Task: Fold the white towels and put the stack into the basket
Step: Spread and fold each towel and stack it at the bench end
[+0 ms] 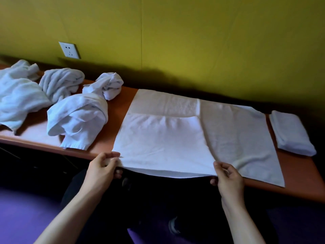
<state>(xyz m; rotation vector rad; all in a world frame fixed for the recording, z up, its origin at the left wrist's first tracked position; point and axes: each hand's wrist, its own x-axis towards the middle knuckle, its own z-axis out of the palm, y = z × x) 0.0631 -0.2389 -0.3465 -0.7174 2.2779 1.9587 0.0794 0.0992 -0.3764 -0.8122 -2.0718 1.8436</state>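
The left hand [103, 166] and right hand [226, 175] each pinch a near corner of the half-folded towel [163, 141] overhanging the counter [299, 176] front edge; uneven pulling could skew the fold or drag it off. A folded towel [290, 132] lies at the right end, crumpled towels [77, 118] left; no basket shows.

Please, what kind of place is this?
Probably a hotel or guesthouse room used for laundry: many white towels lie crumpled on an orange table, a folded one beside them, under a yellow wall with a socket.
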